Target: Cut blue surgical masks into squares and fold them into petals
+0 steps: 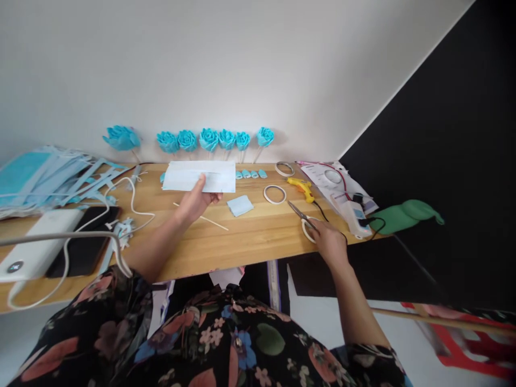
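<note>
Left hand (199, 203): grasping a rectangular pale blue fabric panel (181, 176), thumb on top, fingers beneath; panel held flat above the table, in front of the row of blue flowers. Right hand (328, 242): at the handles of a pair of scissors (299, 210), fingers touching; whether they are closed around the handles cannot be told. Blades point away and to the left; one pale handle loop shows beside the fingers.

Wooden table (250, 242), light grain, carrying the items below.

Folded pale blue piece (240, 206): one, between the two hands.
Thin stick (214, 223): one, partly hidden by the left hand.
Small blue rolls (254, 174): a row, just beyond the panel's right edge.
Tape rings: two, the nearer (276, 202) beside the glue gun, the farther near the wall.
Yellow glue gun (303, 189): one, black cord, beyond the scissors.
Blue flowers (208, 140): six on sticks by the wall; a larger one (122, 138) farther left.
Face masks (28, 172): heaped, far left.
White power strip (358, 219): right end, plugs fitted.
</note>
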### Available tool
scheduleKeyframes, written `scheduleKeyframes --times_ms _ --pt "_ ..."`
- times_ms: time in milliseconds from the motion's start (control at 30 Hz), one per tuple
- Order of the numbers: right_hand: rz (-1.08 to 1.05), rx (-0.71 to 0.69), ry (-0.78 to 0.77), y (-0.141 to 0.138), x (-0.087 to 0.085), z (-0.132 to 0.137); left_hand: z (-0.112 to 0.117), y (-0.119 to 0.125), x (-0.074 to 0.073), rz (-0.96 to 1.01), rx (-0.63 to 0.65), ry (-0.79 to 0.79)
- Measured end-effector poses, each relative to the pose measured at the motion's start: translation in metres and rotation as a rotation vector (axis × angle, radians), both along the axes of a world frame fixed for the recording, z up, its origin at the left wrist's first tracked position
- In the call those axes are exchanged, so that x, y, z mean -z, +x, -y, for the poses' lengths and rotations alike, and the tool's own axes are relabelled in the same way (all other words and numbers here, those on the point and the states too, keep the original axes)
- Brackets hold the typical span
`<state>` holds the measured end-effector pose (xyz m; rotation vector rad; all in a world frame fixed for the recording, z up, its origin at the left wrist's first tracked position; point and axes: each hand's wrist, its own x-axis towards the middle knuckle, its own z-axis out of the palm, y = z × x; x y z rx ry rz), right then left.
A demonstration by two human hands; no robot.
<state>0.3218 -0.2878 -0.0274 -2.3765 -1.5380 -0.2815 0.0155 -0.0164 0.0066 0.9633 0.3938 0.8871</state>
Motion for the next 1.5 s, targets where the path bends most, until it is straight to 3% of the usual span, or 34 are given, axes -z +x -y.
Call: scheduleKeyframes --times_ms 100,200,333,400,467,533,633,800,967,1167,1367,1500 --pt "0.028 0.03 -0.064 0.0 -0.011 0.006 0.001 -0.003 -0.005 0.015 0.009 0.016" --pt "-0.118 0.108 0.045 -0.007 -0.021 0.016 0.001 -0.004 -0.008 0.027 -0.013 0.03" --pt "-0.631 0.132 0.46 -0.029 -0.037 0.017 0.001 -0.004 -0.01 0.016 -0.044 0.031" --pt "-0.94 0.082 0.669 -0.045 -0.045 0.005 0.002 -0.004 -0.011 0.012 -0.058 0.041" --pt "-1.235 -0.015 0.769 -0.063 -0.052 -0.012 0.003 -0.004 -0.012 0.014 -0.076 0.056" --pt "-1.45 -0.122 0.727 -0.081 -0.055 -0.031 0.004 -0.005 -0.013 0.021 -0.092 0.074" --pt "-1.579 -0.26 0.538 -0.108 -0.052 -0.054 0.004 -0.006 -0.015 0.026 -0.105 0.105" --pt "-1.666 -0.482 0.407 -0.139 -0.045 -0.081 0.002 -0.008 -0.016 0.009 -0.126 0.156" --pt "-1.58 -0.642 0.267 -0.148 -0.045 -0.114 -0.003 -0.009 -0.025 -0.026 -0.183 0.269" --pt "-1.521 -0.662 0.18 -0.162 -0.051 -0.151 -0.006 -0.014 -0.038 -0.159 -0.277 0.346" --pt "-1.544 -0.649 0.157 -0.176 -0.057 -0.169 -0.009 -0.022 -0.023 -0.251 -0.396 0.294" --pt "-1.582 -0.661 0.16 -0.179 -0.054 -0.179 -0.008 -0.024 -0.019 -0.305 -0.373 0.294"
